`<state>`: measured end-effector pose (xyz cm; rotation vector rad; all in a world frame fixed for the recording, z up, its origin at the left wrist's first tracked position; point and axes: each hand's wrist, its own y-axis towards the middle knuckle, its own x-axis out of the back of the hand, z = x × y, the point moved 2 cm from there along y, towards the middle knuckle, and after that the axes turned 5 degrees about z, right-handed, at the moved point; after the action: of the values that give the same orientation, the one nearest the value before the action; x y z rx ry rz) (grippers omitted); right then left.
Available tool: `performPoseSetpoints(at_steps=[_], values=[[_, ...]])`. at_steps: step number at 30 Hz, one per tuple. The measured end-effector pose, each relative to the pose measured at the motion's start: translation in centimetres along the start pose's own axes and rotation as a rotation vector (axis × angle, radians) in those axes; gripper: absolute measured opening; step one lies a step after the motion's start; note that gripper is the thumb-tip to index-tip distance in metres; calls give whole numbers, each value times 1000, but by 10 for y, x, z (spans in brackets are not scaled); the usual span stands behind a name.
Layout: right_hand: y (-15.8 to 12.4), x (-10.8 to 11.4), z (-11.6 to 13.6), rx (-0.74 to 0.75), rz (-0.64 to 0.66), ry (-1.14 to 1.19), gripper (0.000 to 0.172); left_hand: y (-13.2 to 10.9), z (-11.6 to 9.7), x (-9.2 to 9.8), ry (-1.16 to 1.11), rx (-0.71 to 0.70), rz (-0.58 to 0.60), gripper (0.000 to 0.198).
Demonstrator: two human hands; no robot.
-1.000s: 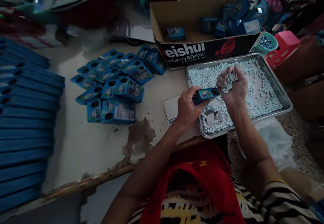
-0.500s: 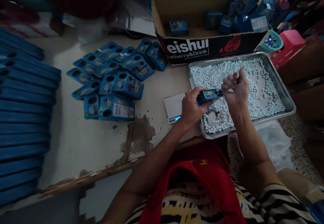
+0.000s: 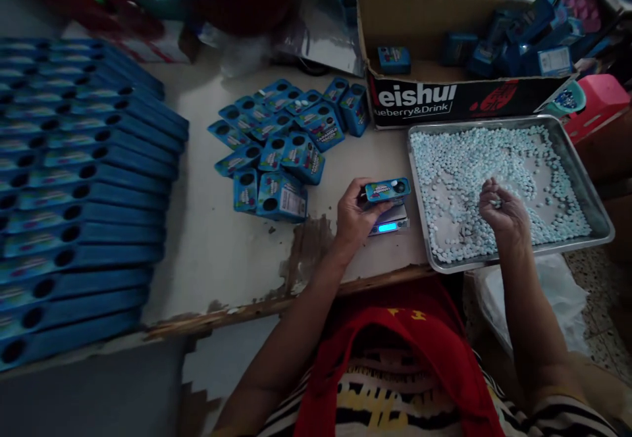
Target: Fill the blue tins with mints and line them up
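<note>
My left hand (image 3: 354,218) is closed around a small blue candy box (image 3: 386,191), with its round-holed face up. It holds the box over a digital scale (image 3: 397,217) whose display glows blue; whether box and scale touch I cannot tell. Over a metal tray (image 3: 603,230) of pale blue and white candies (image 3: 447,154), my right hand (image 3: 508,216) is turned palm up. Its fingers curl around a few candies. More blue boxes (image 3: 291,190) stand in a cluster left of the scale, and a few candies lie on top of some.
Rows of blue boxes (image 3: 93,226) line the table's left side. Behind the tray is an open cardboard carton (image 3: 474,98) with blue boxes inside. A teal bowl (image 3: 570,98) and a pink stool (image 3: 600,104) are at the right. The table's front edge (image 3: 276,305) is chipped.
My left hand has brought the box away from the tray and over the scale. My right hand has drawn apart from the box, back over the candies. The view has shifted left.
</note>
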<state>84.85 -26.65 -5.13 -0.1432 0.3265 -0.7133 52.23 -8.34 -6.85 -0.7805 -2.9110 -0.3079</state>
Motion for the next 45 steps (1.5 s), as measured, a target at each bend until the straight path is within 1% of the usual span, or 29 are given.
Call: performPoseSetpoints(at_steps=[2, 4, 6, 8, 11, 13, 16, 19, 22, 25, 28, 31, 33, 35, 38, 42, 45], values=[[-6, 1, 5, -7, 106, -100, 32, -1, 6, 1, -30, 10, 19, 48], [-12, -3, 7, -48, 133, -84, 38, 0, 10, 2, -72, 10, 56, 52], [-17, -13, 8, -140, 101, 24, 40, 2, 12, 5, -117, -3, 90, 60], [-18, -25, 9, -242, 57, 138, 39, 4, 13, 12, -142, -31, 96, 71], [-15, -36, 15, -336, -2, 235, 27, 3, 11, 30, -100, -68, 61, 79], [-12, -37, 22, -353, -5, 232, 17, 0, 6, 44, -62, -79, 36, 77], [-7, -34, 29, -347, 61, 175, 6, -6, -5, 62, -24, -85, -5, 70], [-4, -31, 30, -332, 139, 89, 11, -9, -17, 74, 9, -93, -54, 64], [-6, -31, 27, -290, 172, -2, 11, -9, -25, 79, 23, -113, -88, 59], [-9, -32, 22, -317, 163, 15, 16, -10, -28, 78, 36, -121, -104, 55], [-10, -33, 19, -357, 119, 81, 17, -10, -29, 73, 58, -106, -97, 54], [-10, -36, 19, -346, 87, 63, 21, -9, -28, 69, 76, -91, -76, 56], [-11, -39, 20, -334, 112, 13, 20, -8, -27, 67, 89, -91, -62, 57], [-12, -44, 21, -344, 170, -29, 17, -8, -25, 64, 104, -96, -41, 57], [-15, -55, 22, -358, 227, -48, 18, -10, -22, 60, 106, -104, -1, 59], [-20, -78, 21, -282, 239, -71, 32, -15, -21, 52, 98, -79, 57, 62], [-21, -98, 18, -240, 274, -84, 39, -12, -29, 37, 204, -89, 72, 66]])
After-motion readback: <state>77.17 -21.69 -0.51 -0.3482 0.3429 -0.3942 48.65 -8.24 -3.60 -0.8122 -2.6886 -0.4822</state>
